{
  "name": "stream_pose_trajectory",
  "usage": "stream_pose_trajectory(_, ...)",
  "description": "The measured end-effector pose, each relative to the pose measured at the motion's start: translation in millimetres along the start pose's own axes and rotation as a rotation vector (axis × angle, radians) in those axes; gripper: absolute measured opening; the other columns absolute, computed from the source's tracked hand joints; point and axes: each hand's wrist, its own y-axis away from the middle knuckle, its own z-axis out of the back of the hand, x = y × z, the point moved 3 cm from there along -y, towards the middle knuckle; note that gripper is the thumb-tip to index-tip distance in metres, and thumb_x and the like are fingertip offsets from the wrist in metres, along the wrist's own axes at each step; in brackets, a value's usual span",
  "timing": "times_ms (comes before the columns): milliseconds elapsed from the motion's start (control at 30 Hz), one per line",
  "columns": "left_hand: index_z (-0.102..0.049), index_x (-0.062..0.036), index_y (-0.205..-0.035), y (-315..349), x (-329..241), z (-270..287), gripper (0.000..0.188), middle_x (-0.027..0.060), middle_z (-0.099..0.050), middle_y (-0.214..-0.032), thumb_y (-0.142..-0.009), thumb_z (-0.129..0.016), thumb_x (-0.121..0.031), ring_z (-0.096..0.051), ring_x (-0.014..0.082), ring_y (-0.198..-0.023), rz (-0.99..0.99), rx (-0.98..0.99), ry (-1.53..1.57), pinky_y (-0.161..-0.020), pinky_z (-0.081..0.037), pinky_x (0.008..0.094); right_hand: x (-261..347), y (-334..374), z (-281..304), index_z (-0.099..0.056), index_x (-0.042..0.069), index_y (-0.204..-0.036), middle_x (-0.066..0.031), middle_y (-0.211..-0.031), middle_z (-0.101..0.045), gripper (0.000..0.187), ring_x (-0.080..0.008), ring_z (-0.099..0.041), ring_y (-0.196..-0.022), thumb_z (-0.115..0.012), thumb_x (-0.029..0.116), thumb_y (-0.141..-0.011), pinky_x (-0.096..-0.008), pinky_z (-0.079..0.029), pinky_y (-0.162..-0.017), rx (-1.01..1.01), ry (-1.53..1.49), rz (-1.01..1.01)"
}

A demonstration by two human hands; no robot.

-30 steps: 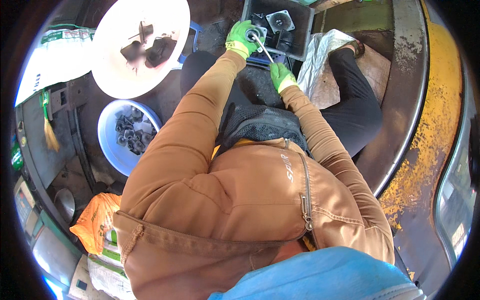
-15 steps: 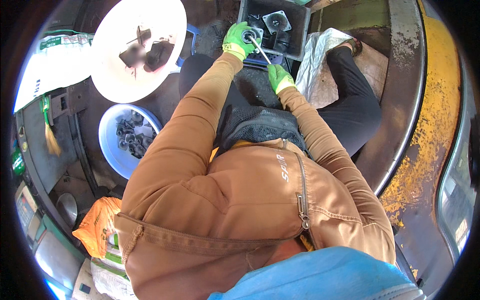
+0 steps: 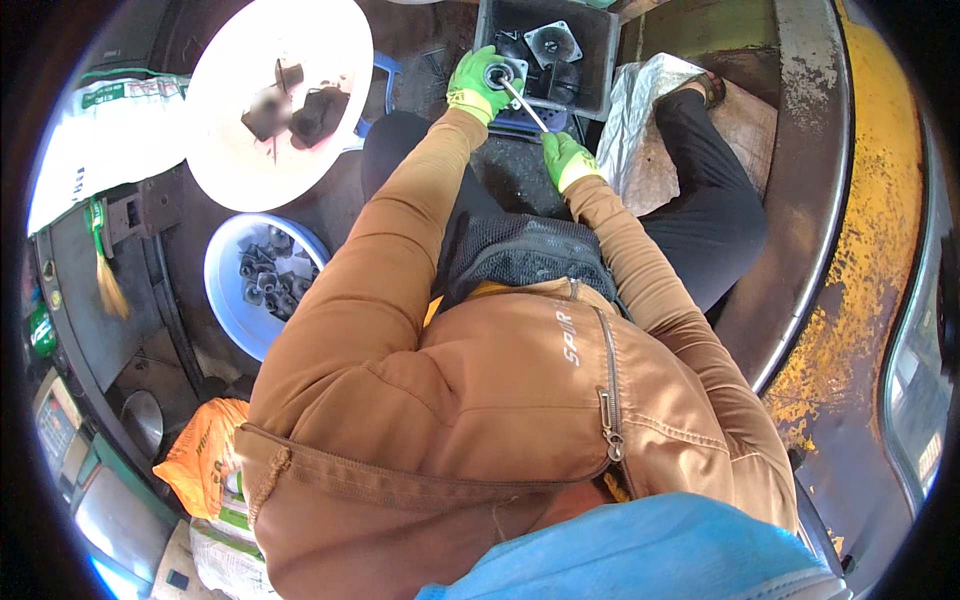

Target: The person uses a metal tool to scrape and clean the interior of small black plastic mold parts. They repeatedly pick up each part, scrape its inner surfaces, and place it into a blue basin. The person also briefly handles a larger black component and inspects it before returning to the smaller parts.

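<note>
My left hand (image 3: pixel 474 82), in a green glove, is closed around a dark part with a square flange and a round opening (image 3: pixel 497 75). Gripped in my right hand (image 3: pixel 564 158), also gloved in green, is a thin metal rod-like tool (image 3: pixel 527 108). Its far end reaches into the round opening of the part; the end inside is too small to make out. Just beyond my hands stands a dark grey bin (image 3: pixel 597 85) with several similar black flanged parts (image 3: pixel 553 45) in it.
At the left is a large white basin (image 3: pixel 222 130) with a few dark pieces (image 3: pixel 320 115). Below it, a blue-white tub (image 3: pixel 222 300) holds several small black parts (image 3: pixel 268 275). A blue stool (image 3: pixel 388 80) stands beside the basin. Silvery sheeting (image 3: pixel 630 110) lies by my right leg; a worn yellow machine edge (image 3: pixel 870 230) runs along the right.
My right hand has shifted slightly to the right and nearer to me with the rod-like tool. The left hand keeps its hold on the flanged part in nearly the same place.
</note>
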Motion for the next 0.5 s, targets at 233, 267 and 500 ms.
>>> stream_pose_trajectory(233,-0.067,-0.017,-0.1,2,-4,6,0.051,0.0076,-0.059,-0.123,-0.056,-0.083,-0.039,-0.049,0.037,-0.117,-0.043,0.039,-0.067,-0.102,-0.039,0.0453,1,-2,11,-0.058,0.005,-0.092,-0.0256,-0.091,-0.062,0.037,-0.045,-0.059,-0.085,-0.041,0.037,-0.095,-0.0499,-0.046,-0.074,-0.001,0.0,-0.026)
stream_pose_trajectory(267,-0.066,-0.0168,-0.1,3,-10,10,0.052,0.0073,-0.058,-0.123,-0.056,-0.083,-0.039,-0.048,0.0371,-0.118,-0.141,-0.008,-0.112,-0.101,-0.039,0.0457,2,0,13,-0.058,0.004,-0.094,-0.0255,-0.092,-0.062,0.039,-0.045,-0.059,-0.087,-0.039,0.039,-0.095,-0.05,-0.046,-0.077,-0.023,-0.016,0.008)
stream_pose_trajectory(500,-0.067,-0.0179,-0.102,10,-20,16,0.054,0.008,-0.058,-0.124,-0.056,-0.082,-0.042,-0.047,0.04,-0.12,-0.089,0.05,-0.185,-0.104,-0.037,0.0463,-3,2,7,-0.059,0.005,-0.104,-0.0258,-0.104,-0.061,0.049,-0.0453,-0.056,-0.098,-0.035,0.046,-0.094,-0.0486,-0.043,-0.087,0.15,-0.024,-0.109)
